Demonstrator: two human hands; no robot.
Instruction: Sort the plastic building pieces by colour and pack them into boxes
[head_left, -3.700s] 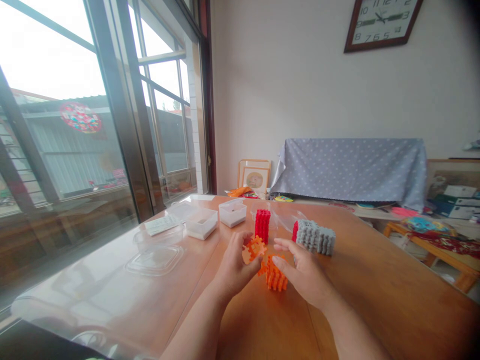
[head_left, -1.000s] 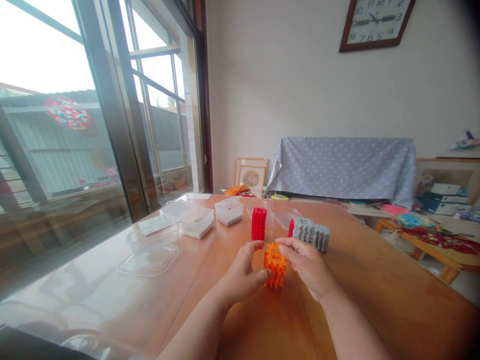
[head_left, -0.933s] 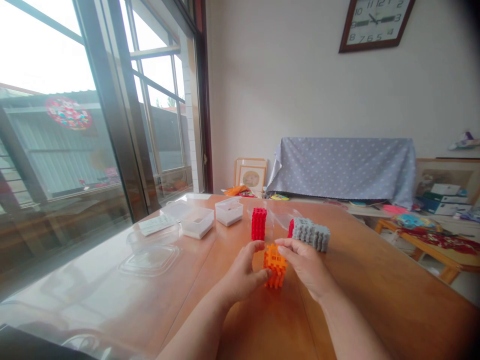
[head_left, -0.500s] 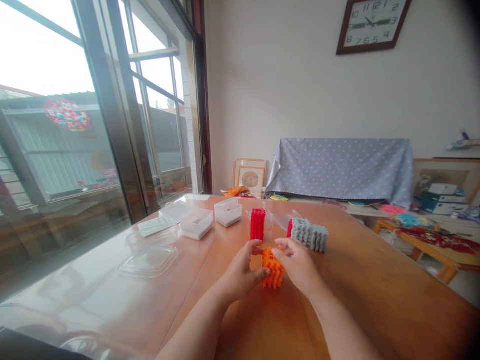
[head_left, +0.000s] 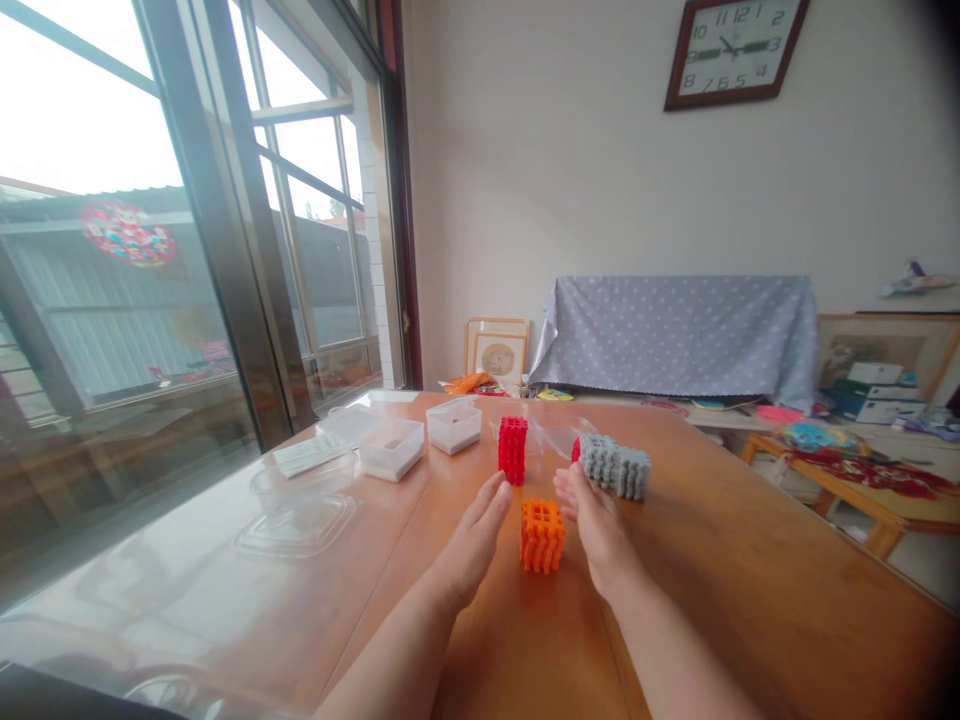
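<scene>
Table (head_left: 529, 660): remotely, I see clear tubs (head_left: 392, 450) near its far-left corner.
Left hand (head_left: 475, 538): fingers open, left of the orange block (head_left: 541, 540).
Right hand (head_left: 598, 528): fingers open, right of it.

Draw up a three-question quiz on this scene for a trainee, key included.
1. True or false: the left hand is closed around the clear lid.
2. Fill the gap: the grey block shows the colour ____ at its left end, as pictured.
3. Which block stands between the left hand and the right hand? A: the red block. B: the grey block. C: the orange block.

Key: 1. False, it is open. 2. Red. 3. C.
</scene>
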